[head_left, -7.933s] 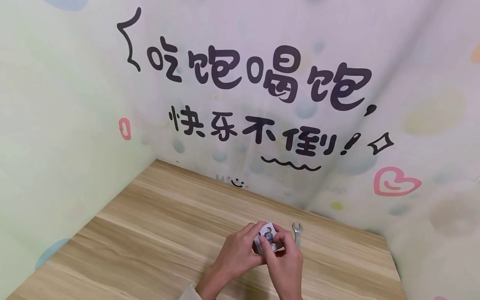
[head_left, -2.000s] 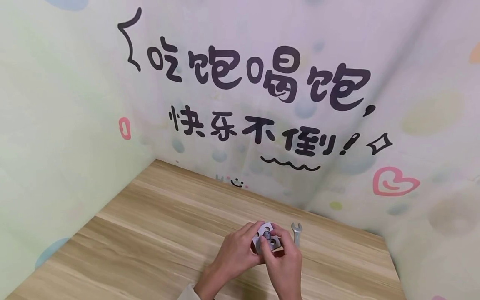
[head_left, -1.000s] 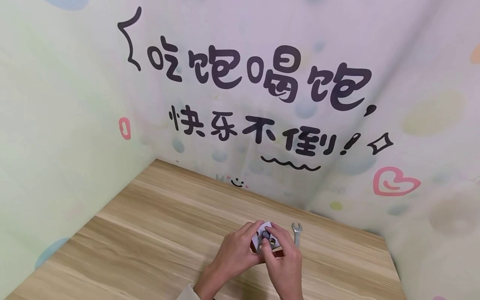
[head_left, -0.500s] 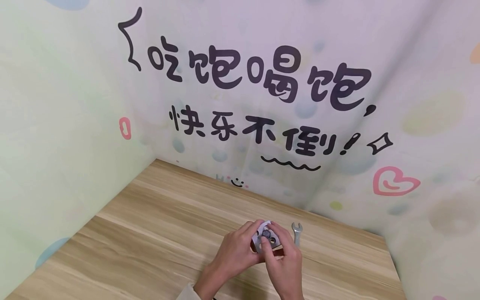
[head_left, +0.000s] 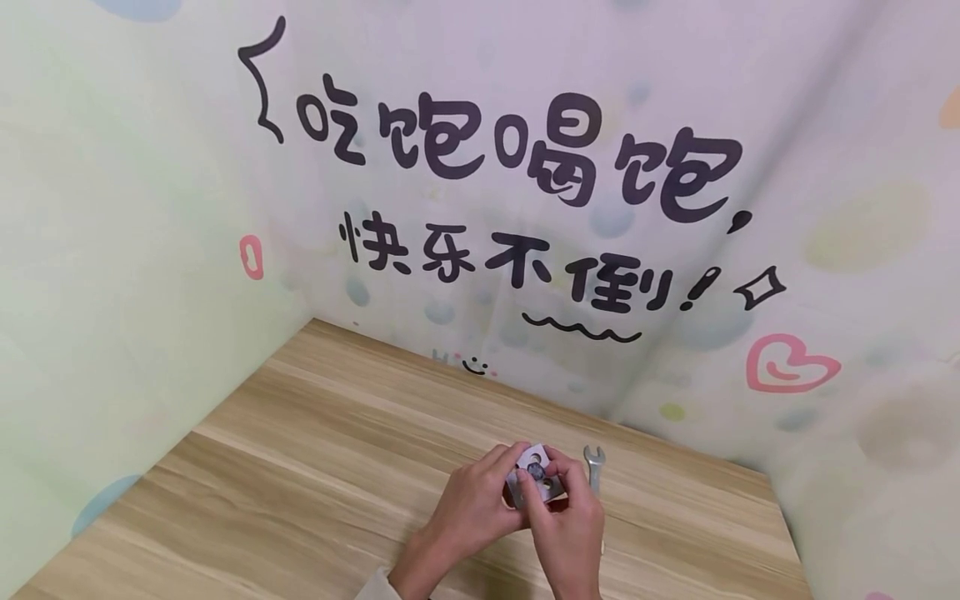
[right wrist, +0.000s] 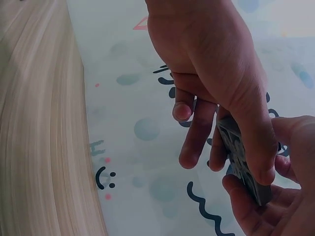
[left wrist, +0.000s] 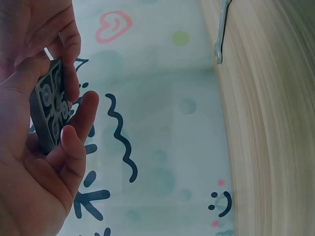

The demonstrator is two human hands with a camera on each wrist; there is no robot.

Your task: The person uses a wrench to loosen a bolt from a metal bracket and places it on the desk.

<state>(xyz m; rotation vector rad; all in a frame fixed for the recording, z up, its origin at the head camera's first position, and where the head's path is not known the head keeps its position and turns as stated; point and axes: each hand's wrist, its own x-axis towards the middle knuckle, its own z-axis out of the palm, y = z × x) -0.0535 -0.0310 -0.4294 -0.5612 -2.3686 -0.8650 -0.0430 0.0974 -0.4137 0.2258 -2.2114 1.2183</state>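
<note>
Little has moved over the last seconds: both hands stay bunched over the table's near right part, and only the right fingertips have shifted slightly on the small dark piece at the plate's middle. The left hand [head_left: 471,508] grips the square grey plate [head_left: 537,477] by its edges, fingers curled behind it and thumb on the near side; in the left wrist view the plate [left wrist: 49,115] shows edge-on between thumb and fingertips. The right hand [head_left: 568,527] pinches at the centre piece [head_left: 536,471], though whether that is a nut or a bolt head is too small to tell. The plate is held just above the wooden table [head_left: 300,467], not resting on it. Being square, it has no clear long axis; its holed face tilts up toward the head camera, with one corner pointing away toward the wall. The likely trouble is the centre piece slipping from the fingertips if it comes loose, then rolling off across the table, or the plate twisting in the left hand's edge grip under the turning force. A small wrench [head_left: 594,467] lies on the table just right of the hands, untouched.
</note>
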